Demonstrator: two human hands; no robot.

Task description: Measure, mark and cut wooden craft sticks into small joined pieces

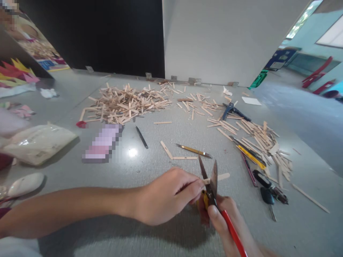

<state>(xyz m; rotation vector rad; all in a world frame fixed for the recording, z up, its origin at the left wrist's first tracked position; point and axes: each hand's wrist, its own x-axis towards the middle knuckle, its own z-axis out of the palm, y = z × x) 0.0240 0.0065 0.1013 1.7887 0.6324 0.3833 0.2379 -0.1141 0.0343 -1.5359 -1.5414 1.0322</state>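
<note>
My left hand [171,196] pinches one end of a thin wooden craft stick [223,176] between thumb and fingers. The stick's free end points right, past the parted dark blades of the red-handled snips [213,178]. Wrapped around the snips' handles is my right hand [227,214]; a yellow part shows near the pivot, and the lower grip is cut off by the frame. Just beyond the blades lie a flat wooden piece [184,157], a slanted wooden piece [166,150] touching or nearly touching it, and a gold-coloured craft knife [194,150].
A heap of wooden sticks [131,103] lies at the back left. More sticks [259,137] spread right, around a dark blue hand tool [235,111], a yellow utility knife [251,157] and keys [268,196]. Leftward are a blurred phone-shaped object [103,143], black pen [141,137] and plastic bag [40,142].
</note>
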